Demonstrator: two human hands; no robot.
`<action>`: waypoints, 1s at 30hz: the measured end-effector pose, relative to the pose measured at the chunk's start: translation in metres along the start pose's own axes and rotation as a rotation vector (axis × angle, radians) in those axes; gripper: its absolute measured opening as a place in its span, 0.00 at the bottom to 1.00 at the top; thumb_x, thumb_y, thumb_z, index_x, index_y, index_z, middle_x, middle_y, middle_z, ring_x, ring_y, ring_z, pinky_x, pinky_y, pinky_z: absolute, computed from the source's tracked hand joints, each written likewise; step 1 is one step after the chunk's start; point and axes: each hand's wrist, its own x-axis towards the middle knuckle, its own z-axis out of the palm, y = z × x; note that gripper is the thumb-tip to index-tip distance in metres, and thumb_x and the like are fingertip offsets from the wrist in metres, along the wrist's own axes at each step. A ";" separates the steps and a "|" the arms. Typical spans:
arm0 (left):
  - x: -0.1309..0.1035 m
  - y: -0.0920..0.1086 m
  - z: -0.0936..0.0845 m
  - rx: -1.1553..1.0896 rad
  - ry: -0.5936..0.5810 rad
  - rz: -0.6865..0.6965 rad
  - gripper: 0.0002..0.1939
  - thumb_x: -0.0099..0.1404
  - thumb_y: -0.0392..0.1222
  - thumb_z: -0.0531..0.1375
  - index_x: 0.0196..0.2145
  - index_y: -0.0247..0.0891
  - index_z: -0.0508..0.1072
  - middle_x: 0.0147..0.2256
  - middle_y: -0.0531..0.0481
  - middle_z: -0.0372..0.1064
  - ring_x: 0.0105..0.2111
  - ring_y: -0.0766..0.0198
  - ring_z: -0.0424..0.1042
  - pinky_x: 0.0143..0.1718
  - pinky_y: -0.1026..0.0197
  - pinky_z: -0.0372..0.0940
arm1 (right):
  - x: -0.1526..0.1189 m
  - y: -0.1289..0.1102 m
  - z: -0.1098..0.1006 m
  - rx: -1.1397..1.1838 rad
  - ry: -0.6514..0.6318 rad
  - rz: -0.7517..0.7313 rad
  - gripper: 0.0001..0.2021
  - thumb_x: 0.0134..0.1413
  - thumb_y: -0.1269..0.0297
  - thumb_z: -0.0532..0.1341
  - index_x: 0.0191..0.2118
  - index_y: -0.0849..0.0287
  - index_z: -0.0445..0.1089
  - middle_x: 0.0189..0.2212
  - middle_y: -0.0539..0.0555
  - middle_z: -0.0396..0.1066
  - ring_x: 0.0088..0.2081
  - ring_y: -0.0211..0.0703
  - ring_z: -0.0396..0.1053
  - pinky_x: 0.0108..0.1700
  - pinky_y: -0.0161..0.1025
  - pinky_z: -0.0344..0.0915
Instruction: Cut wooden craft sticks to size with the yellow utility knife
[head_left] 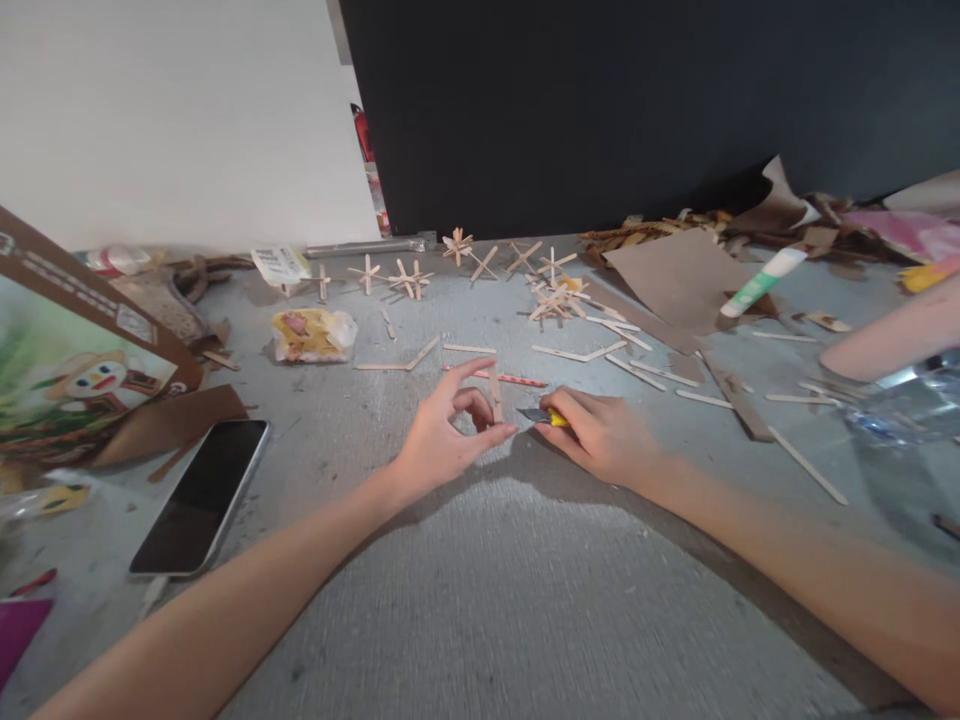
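Note:
Between the thumb and index finger of my left hand (450, 425) a short wooden craft stick (496, 392) is held upright by its ends. My right hand (600, 432) is closed around a yellow utility knife (556, 417). Its grey blade (532, 414) points left toward the craft stick, with a small gap between them. Just behind my hands lies a red patterned paper straw (521, 379), partly hidden by my left fingers. Farther back are a cracked, bent craft stick (577, 354) and another bent one (401, 365).
Several star-shaped stick pieces (409, 280) stand along the back. At left are a phone (201, 500), a printed cardboard box (90, 370) and a yellow packet (313, 336). Loose sticks (806, 465), brown cardboard (667, 280), a green-white tube (763, 283) and a clear plastic container (911, 405) lie right.

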 end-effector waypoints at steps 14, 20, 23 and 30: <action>0.000 -0.006 -0.002 0.165 -0.111 -0.028 0.35 0.64 0.42 0.69 0.66 0.44 0.64 0.29 0.57 0.72 0.32 0.64 0.73 0.42 0.58 0.68 | 0.000 -0.001 0.001 -0.005 0.006 0.013 0.17 0.77 0.51 0.48 0.45 0.58 0.66 0.32 0.55 0.76 0.28 0.44 0.73 0.28 0.37 0.62; 0.005 -0.008 -0.003 0.538 -0.206 -0.032 0.33 0.60 0.44 0.73 0.62 0.47 0.71 0.44 0.47 0.76 0.53 0.49 0.70 0.60 0.42 0.61 | -0.003 -0.001 -0.001 -0.061 -0.020 -0.008 0.13 0.77 0.58 0.48 0.48 0.60 0.65 0.38 0.59 0.76 0.24 0.40 0.69 0.23 0.36 0.55; 0.007 -0.007 -0.003 0.665 -0.216 -0.060 0.28 0.59 0.48 0.74 0.56 0.45 0.77 0.54 0.42 0.71 0.59 0.43 0.64 0.62 0.39 0.58 | -0.002 -0.003 -0.006 -0.146 -0.031 -0.090 0.13 0.77 0.63 0.49 0.45 0.60 0.69 0.39 0.57 0.75 0.25 0.38 0.68 0.23 0.36 0.54; 0.009 -0.009 -0.006 0.728 -0.252 -0.072 0.20 0.60 0.53 0.73 0.48 0.46 0.82 0.58 0.42 0.69 0.63 0.40 0.62 0.64 0.34 0.56 | 0.000 -0.011 -0.011 -0.243 -0.022 -0.179 0.14 0.77 0.65 0.53 0.46 0.60 0.76 0.35 0.53 0.76 0.29 0.37 0.71 0.25 0.37 0.57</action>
